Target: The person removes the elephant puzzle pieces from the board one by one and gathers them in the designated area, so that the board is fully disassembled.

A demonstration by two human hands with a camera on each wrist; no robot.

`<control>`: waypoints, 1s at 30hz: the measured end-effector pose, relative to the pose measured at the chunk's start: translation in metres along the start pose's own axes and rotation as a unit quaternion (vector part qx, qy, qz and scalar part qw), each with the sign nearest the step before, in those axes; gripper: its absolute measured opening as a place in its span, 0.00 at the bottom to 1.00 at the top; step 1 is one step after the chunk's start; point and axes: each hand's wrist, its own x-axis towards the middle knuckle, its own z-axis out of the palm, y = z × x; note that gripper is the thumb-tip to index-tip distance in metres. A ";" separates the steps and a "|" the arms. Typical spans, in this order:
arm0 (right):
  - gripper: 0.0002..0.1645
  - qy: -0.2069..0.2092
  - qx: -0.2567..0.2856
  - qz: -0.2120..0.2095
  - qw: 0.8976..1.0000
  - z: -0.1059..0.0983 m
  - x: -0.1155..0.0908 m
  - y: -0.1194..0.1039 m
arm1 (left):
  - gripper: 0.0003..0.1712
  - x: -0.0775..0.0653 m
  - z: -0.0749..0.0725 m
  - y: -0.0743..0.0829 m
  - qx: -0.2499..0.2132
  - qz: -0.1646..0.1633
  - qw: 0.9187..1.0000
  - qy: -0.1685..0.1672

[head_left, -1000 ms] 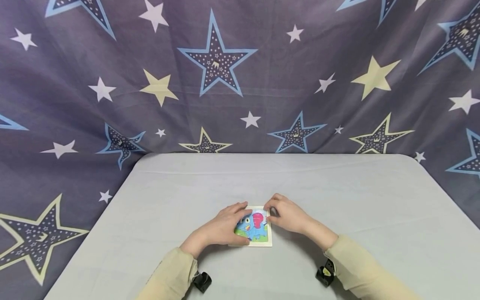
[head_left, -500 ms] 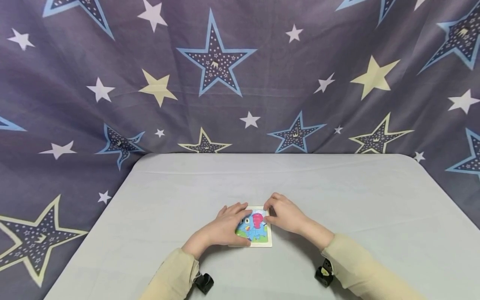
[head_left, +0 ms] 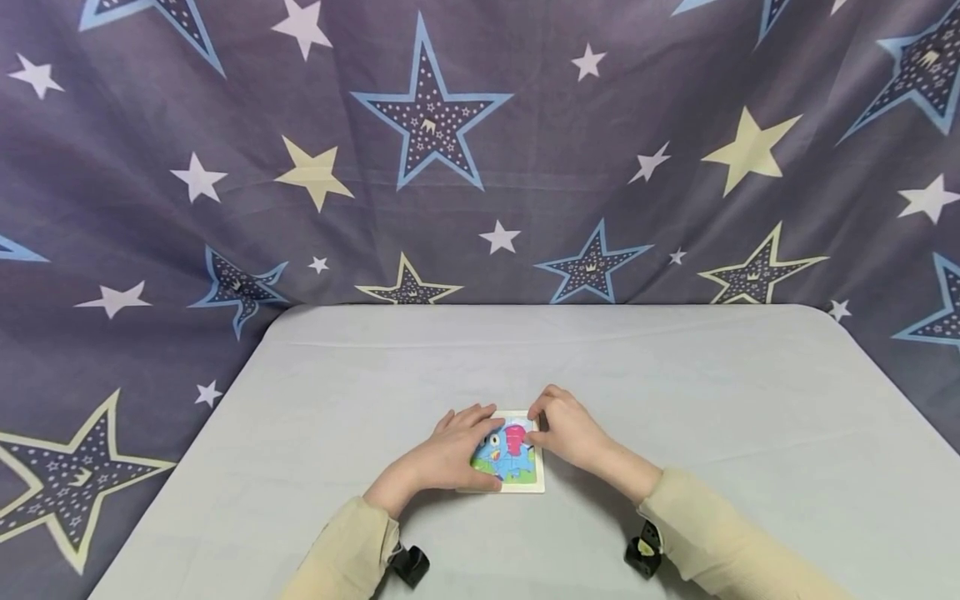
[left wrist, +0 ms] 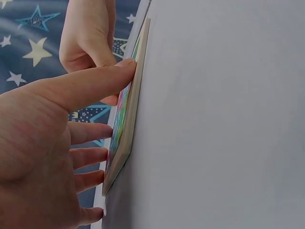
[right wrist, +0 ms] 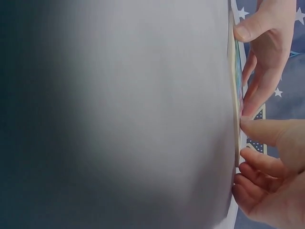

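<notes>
I'd hold this likely light, stiff puzzle by its rim, between straight-fingered left hand and curled right hand, whose grip I can't confirm.

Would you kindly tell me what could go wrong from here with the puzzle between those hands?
The left hand covers part of the left side of the puzzle, so a poorly seated piece there might go unnoticed. The right hand touches it near the right edge; a sideways push might slide it across the table.

Head view evenly lit; right wrist view dim, darkest at left.
</notes>
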 end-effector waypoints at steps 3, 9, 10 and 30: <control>0.15 0.006 0.007 0.000 1.000 0.001 0.000 -0.001 | 0.47 0.000 0.000 0.000 -0.005 0.000 1.000 -0.001; 0.15 0.002 0.021 -0.004 1.000 0.003 0.001 -0.002 | 0.46 -0.002 -0.001 0.000 -0.004 0.001 1.000 -0.001; 0.15 0.001 0.021 -0.003 1.000 0.004 0.001 -0.002 | 0.46 -0.002 -0.001 -0.001 -0.003 0.002 1.000 -0.002; 0.14 -0.008 -0.002 -0.014 1.000 0.000 0.000 -0.004 | 0.47 0.000 -0.002 0.001 -0.014 0.007 1.000 -0.007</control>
